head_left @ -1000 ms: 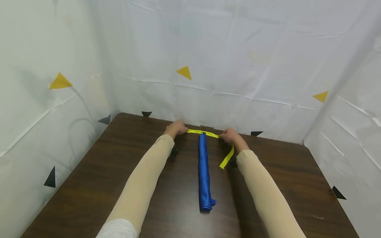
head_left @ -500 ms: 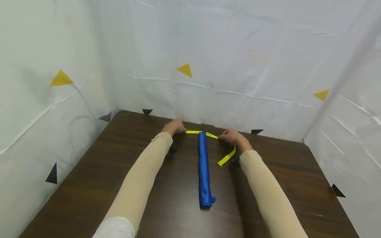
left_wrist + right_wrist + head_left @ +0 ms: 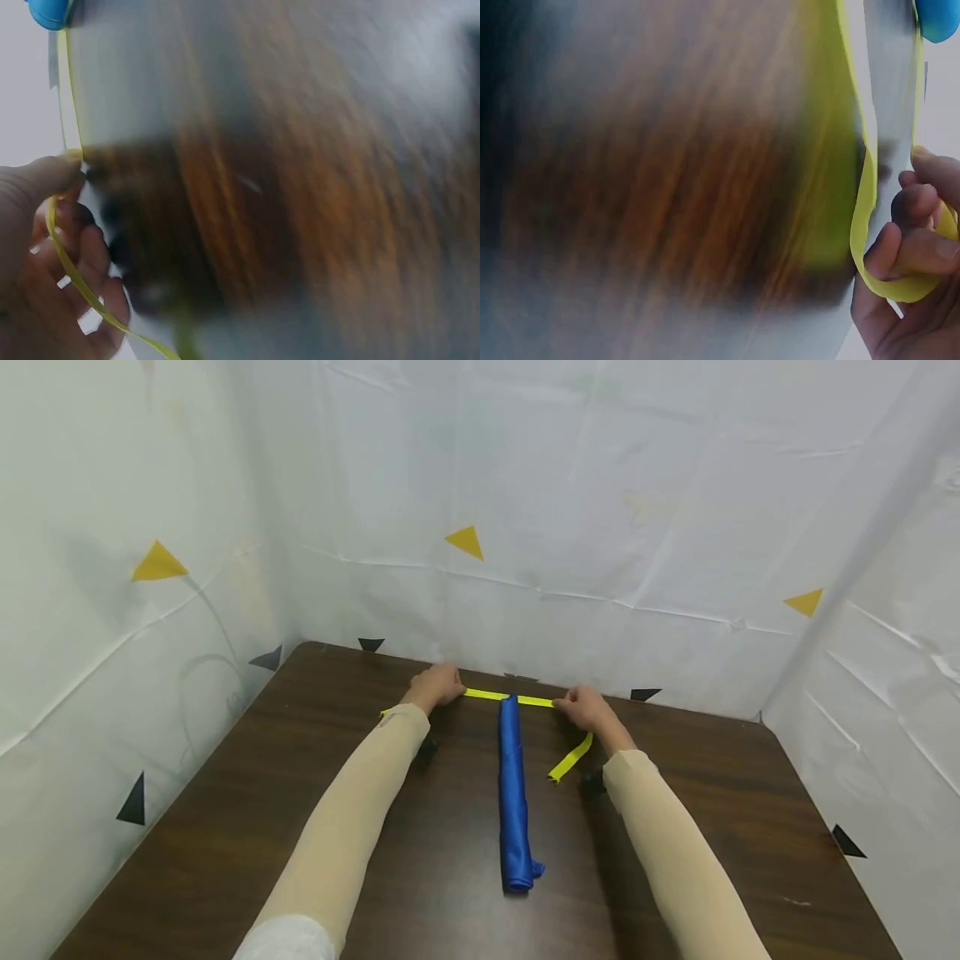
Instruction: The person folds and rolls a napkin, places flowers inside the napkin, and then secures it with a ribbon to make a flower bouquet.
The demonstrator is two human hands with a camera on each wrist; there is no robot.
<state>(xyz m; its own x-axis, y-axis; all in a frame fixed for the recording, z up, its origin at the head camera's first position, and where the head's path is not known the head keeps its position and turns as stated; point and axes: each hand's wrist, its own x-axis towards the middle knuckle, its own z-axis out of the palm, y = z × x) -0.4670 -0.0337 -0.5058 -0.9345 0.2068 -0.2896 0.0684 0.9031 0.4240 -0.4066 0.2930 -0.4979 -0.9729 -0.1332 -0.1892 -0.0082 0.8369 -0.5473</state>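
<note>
A rolled blue satin cloth (image 3: 514,802) lies lengthwise on the table, its far end near the back edge. Across that far end runs a yellow ribbon (image 3: 534,701), fairly straight between the hands; whether it goes under the roll or just behind it, I cannot tell. My left hand (image 3: 437,685) pinches the ribbon left of the roll, and a loose tail (image 3: 90,298) trails past the fingers in the left wrist view. To the right, my right hand (image 3: 587,707) pinches it too. The right-hand tail (image 3: 572,758) curves down toward the front.
The dark wooden table (image 3: 300,777) is enclosed by white sheeting (image 3: 555,510) at the back and both sides. Yellow and black triangle markers are stuck on the sheeting. Table surface extends around the roll on either side.
My left hand has shifted slightly left, drawing the ribbon straighter across the roll's far end. A bit of its left tail now shows beside the left sleeve. The blue roll stays put.
</note>
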